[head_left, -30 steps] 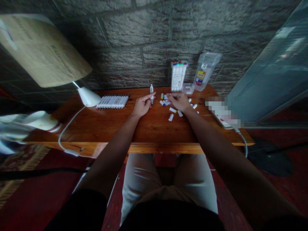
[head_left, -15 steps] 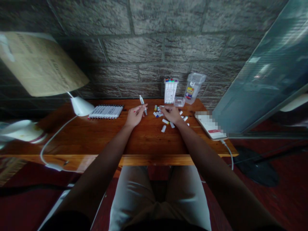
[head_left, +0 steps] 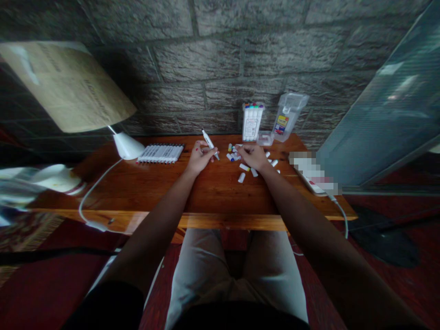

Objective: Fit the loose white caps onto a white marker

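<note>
Tilted between the thumb and fingers of my left hand (head_left: 200,156) is a white marker (head_left: 208,139), its dark tip pointing down to the right. My right hand (head_left: 253,156) is closed, its fingertips pinching at a small white marker cap (head_left: 237,147) in the scattered group. Several loose caps lie around and under that hand, among them a yellow-ended cap (head_left: 244,167) and a plain white cap (head_left: 241,177). Further left, a row of white markers (head_left: 161,153) lies side by side on the wooden table (head_left: 220,197).
A clear case of markers (head_left: 251,123) stands against the stone wall, beside an open transparent box (head_left: 288,117) and a small clear lid (head_left: 265,138). At right lies a white device (head_left: 311,174) with a cable. A lamp (head_left: 127,145) and a white cup (head_left: 60,178) are at left.
The whole view has shifted, so everything appears further right. My left hand has turned the marker to a more slanted angle. My right hand stays at the caps.
</note>
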### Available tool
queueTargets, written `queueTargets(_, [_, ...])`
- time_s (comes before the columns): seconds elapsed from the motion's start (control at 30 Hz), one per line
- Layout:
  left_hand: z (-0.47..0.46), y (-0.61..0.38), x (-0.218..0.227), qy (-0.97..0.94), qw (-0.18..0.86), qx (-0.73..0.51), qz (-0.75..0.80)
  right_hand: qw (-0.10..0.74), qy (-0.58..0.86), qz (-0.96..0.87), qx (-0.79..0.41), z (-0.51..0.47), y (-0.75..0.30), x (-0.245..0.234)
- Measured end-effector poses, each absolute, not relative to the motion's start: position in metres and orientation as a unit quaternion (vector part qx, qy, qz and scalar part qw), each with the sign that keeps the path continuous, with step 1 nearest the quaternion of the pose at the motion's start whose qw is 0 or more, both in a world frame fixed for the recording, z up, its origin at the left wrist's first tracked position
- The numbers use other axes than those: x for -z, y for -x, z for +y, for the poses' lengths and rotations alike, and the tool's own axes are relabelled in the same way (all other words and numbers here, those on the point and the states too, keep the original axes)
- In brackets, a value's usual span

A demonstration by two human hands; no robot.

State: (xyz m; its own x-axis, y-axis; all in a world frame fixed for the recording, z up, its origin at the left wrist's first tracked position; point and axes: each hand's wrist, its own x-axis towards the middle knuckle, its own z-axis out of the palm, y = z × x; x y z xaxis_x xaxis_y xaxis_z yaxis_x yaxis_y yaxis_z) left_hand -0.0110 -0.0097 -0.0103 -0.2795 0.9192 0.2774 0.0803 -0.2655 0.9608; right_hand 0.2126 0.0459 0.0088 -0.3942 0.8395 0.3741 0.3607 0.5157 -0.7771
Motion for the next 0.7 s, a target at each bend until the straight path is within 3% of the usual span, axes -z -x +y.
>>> queueTargets(0.17, [-0.017, 0.0049, -0.0001, -0.474, 0.36, -0.599, 0.535, 0.385, 0.397, -0.774, -0.309, 0.0447, -0.2121, -0.0101])
queueTargets(0.7, [-0.0168, 0.0054, 0.0051, -0.541, 0.22, -0.594, 0.553, 0.381, 0.381, -0.791, -0.291, 0.052, -0.2112, -0.0023])
